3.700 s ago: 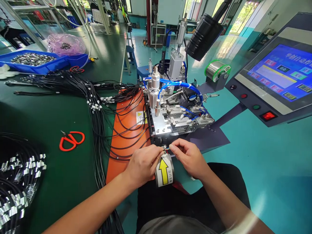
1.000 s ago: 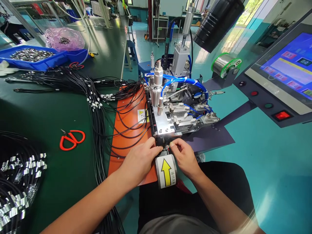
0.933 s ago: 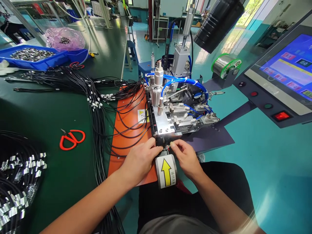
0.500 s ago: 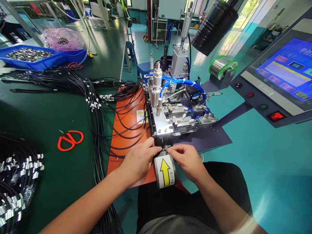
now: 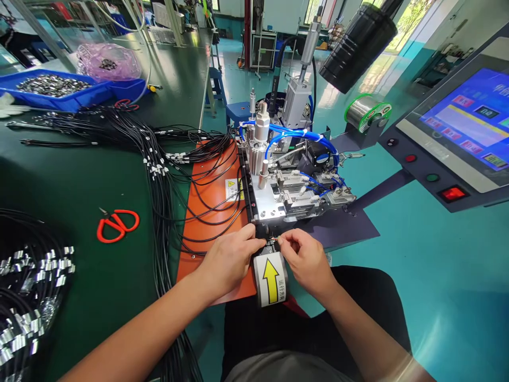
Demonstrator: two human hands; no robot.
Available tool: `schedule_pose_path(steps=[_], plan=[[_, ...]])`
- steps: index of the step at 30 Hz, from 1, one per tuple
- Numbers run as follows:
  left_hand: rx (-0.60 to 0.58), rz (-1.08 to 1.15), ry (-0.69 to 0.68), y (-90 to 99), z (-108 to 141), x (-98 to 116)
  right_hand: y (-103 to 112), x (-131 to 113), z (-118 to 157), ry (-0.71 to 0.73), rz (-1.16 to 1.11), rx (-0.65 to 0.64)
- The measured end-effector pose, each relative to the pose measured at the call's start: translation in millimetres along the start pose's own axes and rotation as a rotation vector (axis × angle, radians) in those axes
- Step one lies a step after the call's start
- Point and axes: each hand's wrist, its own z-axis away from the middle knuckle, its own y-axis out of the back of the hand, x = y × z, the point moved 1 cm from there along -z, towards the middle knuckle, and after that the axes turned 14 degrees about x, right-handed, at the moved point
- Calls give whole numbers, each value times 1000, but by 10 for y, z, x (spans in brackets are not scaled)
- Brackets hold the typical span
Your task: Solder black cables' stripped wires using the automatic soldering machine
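Note:
At the front edge of a bench machine (image 5: 270, 204) with metal cylinders and blue air tubes, both hands work close together. My left hand (image 5: 233, 257) is closed, thumb and forefinger pressed at the small dark fixture (image 5: 271, 247); what they grip is hidden. My right hand (image 5: 307, 261) pinches at the fixture's right side, its fingertips at tiny thin wires (image 5: 272, 239) that show between the hands. Just below sits a round drum with a yellow arrow label (image 5: 271, 278). Black cables (image 5: 214, 220) loop over the orange plate (image 5: 201, 201) left of the machine.
Red-handled scissors (image 5: 118, 225) lie on the green table (image 5: 115, 276). Bundled black cables (image 5: 161, 233) run along its edge. Blue trays (image 5: 85, 98) of metal parts stand farther back. A solder spool (image 5: 368, 112) and a control screen (image 5: 469, 119) are at right; a black cylinder (image 5: 358, 48) hangs above.
My right hand's fingers have curled in more, and its fingertips sit slightly farther right of the fixture. My left hand holds its place. The whole view has shifted a little.

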Motion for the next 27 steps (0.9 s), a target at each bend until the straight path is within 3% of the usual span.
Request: schedule_pose_path(steps=[5, 12, 19, 27], plan=[[0, 3, -3, 4, -2, 2, -23, 15, -20, 119, 38, -1], [-13, -2, 0, -3, -1, 7, 32, 49, -45, 132, 46, -7], [12, -18, -21, -25, 7, -15, 35, 10, -126, 261, 55, -136], [10, -30, -20, -18, -4, -9, 41, 14, -126, 264, 24, -80]])
